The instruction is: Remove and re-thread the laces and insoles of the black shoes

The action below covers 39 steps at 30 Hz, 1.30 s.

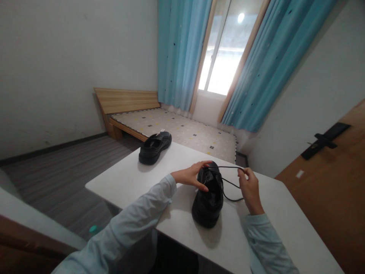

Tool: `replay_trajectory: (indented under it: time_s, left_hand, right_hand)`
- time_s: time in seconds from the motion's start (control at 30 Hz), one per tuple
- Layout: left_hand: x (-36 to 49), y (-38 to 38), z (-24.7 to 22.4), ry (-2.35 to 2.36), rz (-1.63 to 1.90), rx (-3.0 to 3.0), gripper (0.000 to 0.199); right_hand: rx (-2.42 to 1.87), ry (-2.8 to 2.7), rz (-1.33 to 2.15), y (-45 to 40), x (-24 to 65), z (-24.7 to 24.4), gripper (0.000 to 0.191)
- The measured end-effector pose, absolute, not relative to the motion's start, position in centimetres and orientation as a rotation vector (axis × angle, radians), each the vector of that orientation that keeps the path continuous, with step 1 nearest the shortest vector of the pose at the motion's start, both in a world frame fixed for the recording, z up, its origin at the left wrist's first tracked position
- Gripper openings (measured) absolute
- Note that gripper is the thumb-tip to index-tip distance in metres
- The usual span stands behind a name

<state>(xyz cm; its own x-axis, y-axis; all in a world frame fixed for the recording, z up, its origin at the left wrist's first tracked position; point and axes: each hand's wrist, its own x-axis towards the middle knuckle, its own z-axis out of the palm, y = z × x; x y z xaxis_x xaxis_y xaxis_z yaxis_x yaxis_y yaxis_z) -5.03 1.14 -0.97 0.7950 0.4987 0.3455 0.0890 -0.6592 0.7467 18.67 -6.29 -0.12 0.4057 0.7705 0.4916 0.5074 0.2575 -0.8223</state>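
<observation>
A black shoe [207, 215] stands on the white table [265, 236], its heel toward me and its opening facing up. My left hand [191, 176] grips it from the left, with the thumb at the opening and the fingers over the front part near the eyelets. My right hand [251, 190] is closed in a pinch on a black shoelace [229, 167], drawn out taut to the right of the shoe. Below that strand, more lace hangs in a loose loop beside the shoe. The toe is partly hidden behind my left fingers.
Another black shoe [151, 153] rests at the table's far left edge, something small and whitish on its top. Behind the table is a bed with a patterned mattress [182, 127]. Blue curtains [182, 49] flank a window, and a wooden door [336, 182] stands on the right.
</observation>
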Motion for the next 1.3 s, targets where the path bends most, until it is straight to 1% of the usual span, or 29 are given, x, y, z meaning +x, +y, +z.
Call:
replay_trajectory:
  time_s: [0.07,0.1,0.2,0.3,0.43,0.53,0.83,0.9,1.0,1.07,1.3]
  left_hand:
    - [-5.1,1.1,-0.8,0.422,0.710,2.238,0.104]
    - [-5.1,1.0,-0.8,0.418,0.718,2.243,0.102]
    - [-5.1,1.0,-0.8,0.415,0.717,2.256,0.102]
    - [-5.1,1.1,-0.9,0.417,0.701,2.270,0.102]
    - [-5.1,1.2,-1.0,0.421,0.689,2.266,0.103]
    - [-5.2,1.2,-0.9,0.431,0.675,2.258,0.102]
    - [-5.2,1.1,-0.7,0.445,0.658,2.265,0.100]
    - [-5.2,1.1,-0.6,0.448,0.659,2.266,0.099]
    - [-5.2,1.0,-0.7,0.448,0.673,2.264,0.098]
    - [-5.2,1.0,-0.7,0.449,0.680,2.262,0.097]
    - [-5.3,1.0,-0.6,0.463,0.665,2.263,0.093]
  right_hand:
    - [-1.514,-1.452,0.025,-6.3,18.7,-0.4,0.039]
    - [-1.560,-1.546,-0.033,-6.3,18.7,-0.6,0.041]
    - [-1.637,-1.738,-0.016,-6.2,18.7,-1.2,0.046]
    - [-1.598,-1.774,0.088,-5.9,18.8,-1.5,0.049]
    - [-1.503,-1.651,0.199,-5.6,19.4,-1.4,0.048]
    - [-1.513,-1.509,0.226,-5.5,19.9,-1.3,0.045]
    - [-1.630,-1.133,0.144,-5.2,21.0,-1.9,0.031]
    - [-1.620,-1.076,0.183,-5.2,21.1,-2.0,0.034]
    - [-1.598,-0.992,0.317,-5.2,21.2,-2.4,0.044]
    - [-1.603,-0.945,0.399,-5.2,21.3,-2.6,0.047]
    - [-1.571,-0.873,0.384,-5.2,21.0,-2.5,0.037]
